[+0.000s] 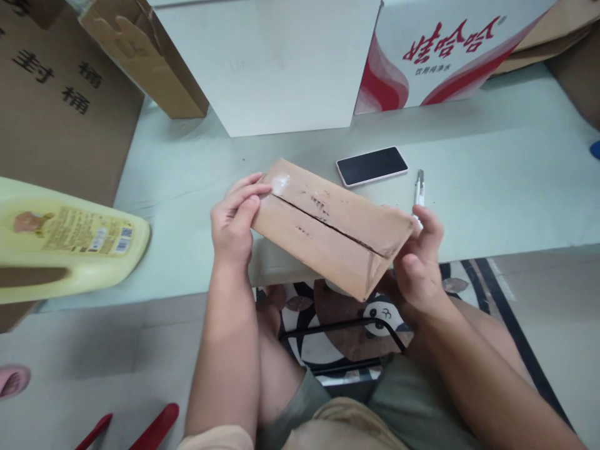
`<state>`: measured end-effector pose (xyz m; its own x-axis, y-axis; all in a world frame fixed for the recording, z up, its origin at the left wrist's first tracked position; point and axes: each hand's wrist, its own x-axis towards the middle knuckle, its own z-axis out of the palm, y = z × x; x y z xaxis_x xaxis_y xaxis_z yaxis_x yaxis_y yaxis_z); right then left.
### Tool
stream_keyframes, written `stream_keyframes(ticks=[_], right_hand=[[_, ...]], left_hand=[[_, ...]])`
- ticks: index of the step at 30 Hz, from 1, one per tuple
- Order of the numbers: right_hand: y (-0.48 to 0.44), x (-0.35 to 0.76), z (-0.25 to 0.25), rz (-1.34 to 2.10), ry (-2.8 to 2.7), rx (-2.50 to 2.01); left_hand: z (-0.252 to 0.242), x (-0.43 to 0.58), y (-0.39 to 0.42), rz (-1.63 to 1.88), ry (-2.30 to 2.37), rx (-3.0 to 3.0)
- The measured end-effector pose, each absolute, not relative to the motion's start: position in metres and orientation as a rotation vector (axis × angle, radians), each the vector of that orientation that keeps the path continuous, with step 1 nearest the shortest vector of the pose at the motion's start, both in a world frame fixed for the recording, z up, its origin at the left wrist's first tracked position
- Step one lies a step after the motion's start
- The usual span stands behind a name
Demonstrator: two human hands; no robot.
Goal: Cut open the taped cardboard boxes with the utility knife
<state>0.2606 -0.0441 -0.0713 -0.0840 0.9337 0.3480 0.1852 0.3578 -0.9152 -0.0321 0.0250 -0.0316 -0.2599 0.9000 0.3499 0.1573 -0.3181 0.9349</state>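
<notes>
A small brown cardboard box (309,219) is held up over the front edge of the table, tilted down to the right. A dark seam runs along its upper face, with black scuff marks and a shiny patch near the left end. My left hand (237,219) grips the left end, thumb on top and fingers over the edge. At the right end, my right hand (419,259) has its fingers bent around the corner; its contact with the box is partly hidden. Just beyond that hand lies a white utility knife (420,187), partly covered by the fingers. A phone (372,166) rests behind the box.
Along the back stand a white box (276,69), a red-and-white carton (435,62) and a narrow open cardboard box (154,69). A large carton (60,112) and a yellow jug (70,240) are at left. Below is a patterned mat (323,312).
</notes>
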Motion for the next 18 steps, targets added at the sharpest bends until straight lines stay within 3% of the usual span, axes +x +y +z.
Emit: stream_keyframes(ticks=[4, 8, 12, 18], right_hand=[[-0.038, 0.265, -0.074, 1.04, -1.374, -1.152], [-0.037, 0.26, -0.068, 1.242, -1.555, -1.043], [-0.04, 0.254, -0.061, 0.991, -1.792, -1.03], [-0.047, 0.259, -0.075, 0.897, -1.761, -0.984]], left_hand=[[-0.042, -0.051, 0.033, 1.842, 1.338, 1.03], [-0.043, -0.055, 0.036, 1.882, 1.349, 0.799], [-0.041, -0.038, 0.028, 1.521, 1.371, 0.546], [-0.044, -0.017, 0.011, 0.892, 1.097, 0.748]])
